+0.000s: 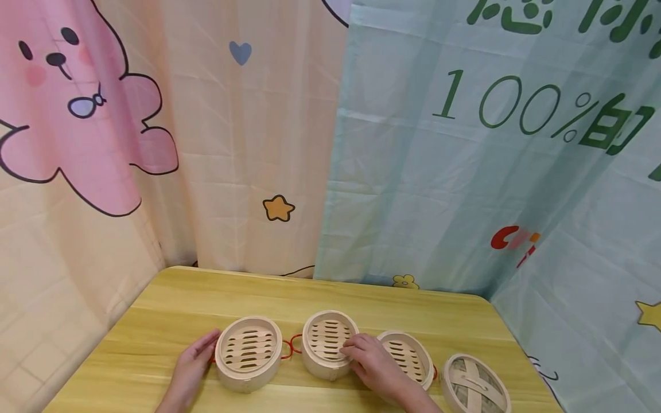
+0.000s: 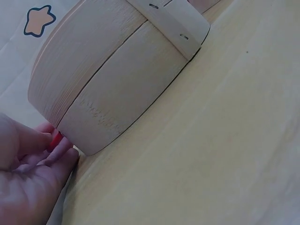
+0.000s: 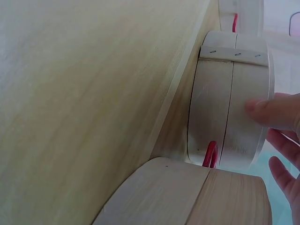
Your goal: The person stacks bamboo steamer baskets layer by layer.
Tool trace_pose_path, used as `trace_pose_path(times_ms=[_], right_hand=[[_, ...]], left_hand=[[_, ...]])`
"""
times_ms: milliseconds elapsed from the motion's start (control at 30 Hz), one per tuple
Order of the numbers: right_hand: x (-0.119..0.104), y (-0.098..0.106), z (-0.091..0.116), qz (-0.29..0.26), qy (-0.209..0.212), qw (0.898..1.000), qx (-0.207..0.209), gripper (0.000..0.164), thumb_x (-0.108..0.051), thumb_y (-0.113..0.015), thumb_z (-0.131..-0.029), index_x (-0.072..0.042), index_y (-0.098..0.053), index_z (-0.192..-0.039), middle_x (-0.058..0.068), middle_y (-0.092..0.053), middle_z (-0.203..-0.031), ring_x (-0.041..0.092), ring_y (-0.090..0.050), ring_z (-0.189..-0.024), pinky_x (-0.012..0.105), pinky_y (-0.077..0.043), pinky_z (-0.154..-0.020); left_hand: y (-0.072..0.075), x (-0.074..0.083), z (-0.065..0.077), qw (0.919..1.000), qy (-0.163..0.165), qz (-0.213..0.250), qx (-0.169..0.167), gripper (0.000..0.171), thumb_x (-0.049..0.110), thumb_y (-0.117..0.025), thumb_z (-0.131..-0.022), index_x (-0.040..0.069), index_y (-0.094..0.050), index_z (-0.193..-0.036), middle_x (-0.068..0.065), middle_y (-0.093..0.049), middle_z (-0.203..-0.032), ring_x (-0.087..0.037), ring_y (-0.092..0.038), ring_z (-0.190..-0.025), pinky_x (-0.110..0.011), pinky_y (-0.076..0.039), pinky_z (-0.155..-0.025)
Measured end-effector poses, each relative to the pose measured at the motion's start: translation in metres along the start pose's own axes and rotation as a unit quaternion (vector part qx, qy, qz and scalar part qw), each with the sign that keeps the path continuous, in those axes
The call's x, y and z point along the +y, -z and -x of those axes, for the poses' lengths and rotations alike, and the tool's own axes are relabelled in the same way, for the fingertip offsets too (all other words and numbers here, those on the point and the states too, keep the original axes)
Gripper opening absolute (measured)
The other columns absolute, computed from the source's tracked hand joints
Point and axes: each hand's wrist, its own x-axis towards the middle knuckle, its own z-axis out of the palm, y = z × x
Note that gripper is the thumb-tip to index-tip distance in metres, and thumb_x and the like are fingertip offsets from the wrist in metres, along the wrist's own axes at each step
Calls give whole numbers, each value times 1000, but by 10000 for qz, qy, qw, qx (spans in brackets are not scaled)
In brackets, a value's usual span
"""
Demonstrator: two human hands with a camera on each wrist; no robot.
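Three round bamboo steamer baskets with slatted floors stand in a row on the wooden table. At the left basket (image 1: pixel 242 380), my left hand (image 1: pixel 189 363) pinches the red side handle (image 2: pixel 56 140) between thumb and fingers. My right hand (image 1: pixel 370 362) reaches over the right rim of the middle basket (image 1: pixel 321 365). In the right wrist view the thumb (image 3: pixel 269 112) touches this basket's outer wall, while the other fingers lie relaxed and apart above it. The right basket (image 1: pixel 424 353) sits beside that hand, partly hidden behind the forearm.
A round woven lid (image 1: pixel 472 385) with crossed bands lies at the right end of the row. Red handles (image 1: pixel 295 343) of the left and middle baskets meet between them. The table (image 1: pixel 248 292) ends at printed curtains (image 1: pixel 258 155) behind and at the sides.
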Motion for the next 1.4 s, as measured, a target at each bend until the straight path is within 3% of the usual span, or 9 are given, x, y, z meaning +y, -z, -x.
trace_pose_path(times_ms=[400,700,900,1133,1400], right_hand=[[1,-2,-2,136,57,9992,-376,25,-10,-69,-66,-13,-62,-90,-7,-57,-88,11,-50,-87,28,-38,-77],[6,0,-7,83,315,9976,-611,22,-8,-70,-65,-12,-61,-85,-6,-57,-83,10,-51,-83,26,-39,-77],[8,-1,-8,-17,491,9973,-554,23,-5,-70,-64,-12,-61,-84,-5,-57,-83,8,-51,-81,24,-39,-76],[7,-4,-7,122,698,9969,-355,21,-7,-69,-64,-12,-61,-83,-6,-57,-82,8,-51,-80,23,-39,-75],[9,-4,-11,125,620,9972,-409,23,-6,-69,-64,-13,-60,-84,-6,-57,-84,8,-51,-82,25,-39,-78]], left_hand=[[-3,-1,2,9985,117,-531,76,37,4,-41,-87,-12,-34,-120,21,-51,-96,8,-44,-93,-14,-37,-78],[-4,-3,2,9975,21,-672,217,33,-3,-36,-86,-14,-36,-117,23,-51,-93,9,-46,-90,-13,-38,-76],[-3,-5,1,9979,51,-630,130,33,-3,-37,-86,-15,-34,-118,22,-51,-94,8,-46,-90,-14,-38,-77],[-1,-5,3,9954,165,-922,204,34,0,-40,-86,-11,-37,-119,25,-48,-94,12,-42,-91,-11,-36,-77],[-2,-5,0,9948,210,-975,209,34,-2,-38,-86,-11,-37,-119,26,-49,-92,11,-43,-91,-12,-37,-77]])
